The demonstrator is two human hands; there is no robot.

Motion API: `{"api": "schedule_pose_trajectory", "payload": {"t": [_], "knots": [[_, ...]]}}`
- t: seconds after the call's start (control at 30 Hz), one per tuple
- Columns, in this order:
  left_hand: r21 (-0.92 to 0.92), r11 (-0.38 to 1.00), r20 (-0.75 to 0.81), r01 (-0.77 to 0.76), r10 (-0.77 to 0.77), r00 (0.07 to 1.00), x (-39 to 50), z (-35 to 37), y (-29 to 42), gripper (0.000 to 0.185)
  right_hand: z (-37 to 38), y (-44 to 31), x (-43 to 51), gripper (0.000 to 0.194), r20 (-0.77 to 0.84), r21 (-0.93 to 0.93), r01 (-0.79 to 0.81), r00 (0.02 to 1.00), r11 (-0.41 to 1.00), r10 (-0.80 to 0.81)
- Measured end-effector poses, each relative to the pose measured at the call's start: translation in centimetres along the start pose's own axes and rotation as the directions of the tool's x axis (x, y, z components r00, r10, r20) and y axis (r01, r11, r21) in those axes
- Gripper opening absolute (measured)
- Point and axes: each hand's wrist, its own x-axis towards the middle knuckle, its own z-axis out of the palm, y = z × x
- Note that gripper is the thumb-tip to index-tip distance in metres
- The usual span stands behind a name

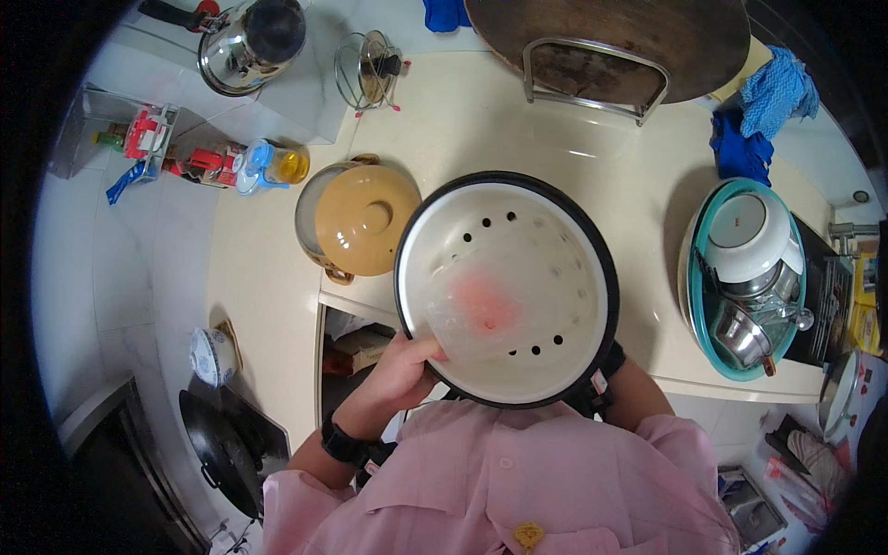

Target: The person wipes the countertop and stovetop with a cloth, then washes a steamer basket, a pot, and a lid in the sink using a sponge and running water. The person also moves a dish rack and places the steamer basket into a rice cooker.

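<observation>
A large round white-lined vessel with a black rim point(605, 263) is held close in front of my chest, its inside facing up. My left hand point(409, 371) grips its lower left rim, the thumb over the edge. A translucent, roundish piece with a pinkish-red patch point(485, 298) lies inside the vessel, near that thumb; what it is cannot be made out. Dark round holes show in the vessel's inner surface. My right hand is hidden behind the vessel's lower right side; only the wrist and forearm show.
At the left stands a brown pot with a tan lid point(364, 239) set askew. A teal basin point(701, 333) of bowls and metal ware is at the right. Behind are a metal rack point(596, 43) with a round wooden board point(485, 21). A cabinet point(354, 347) below the counter is open.
</observation>
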Motion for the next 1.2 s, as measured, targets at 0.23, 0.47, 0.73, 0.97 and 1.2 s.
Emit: {"api": "schedule_pose_trajectory", "payload": {"t": [0.23, 0.47, 0.73, 0.97, 1.2], "knots": [[-0.043, 0.973, -0.191, -0.228, 0.216, 0.957, -1.6, -4.1, 3.1, 0.051, 0.8, -1.2, 0.4, 0.032, -0.267, -0.465, -0.113, 0.964, 0.878, -0.018], [-0.139, 0.805, -0.51, -0.577, 0.441, 0.739, -7.0, -15.5, 7.7, 0.058, 0.4, -1.2, 3.0, 0.047, 0.148, -0.371, -0.11, 0.973, -0.922, -0.176], [-0.432, 0.662, -0.666, -0.612, 0.223, 0.712, -4.0, -29.5, 6.2, 0.052, -2.4, -7.1, 12.9, 0.04, 0.419, -0.553, -0.092, 0.828, -0.828, -0.372], [-0.524, 0.539, -0.737, -0.66, 0.102, 0.668, -0.5, -34.7, 5.0, 0.046, 0.1, -16.8, 20.3, 0.041, 0.577, -0.539, -0.313, 0.539, -0.782, -0.614], [-0.573, 0.525, -0.695, -0.63, 0.096, 0.713, 1.7, -36.1, 5.9, 0.047, -2.0, -15.7, 21.1, 0.043, 0.404, -0.408, -0.241, 0.818, -0.88, -0.411]]}}
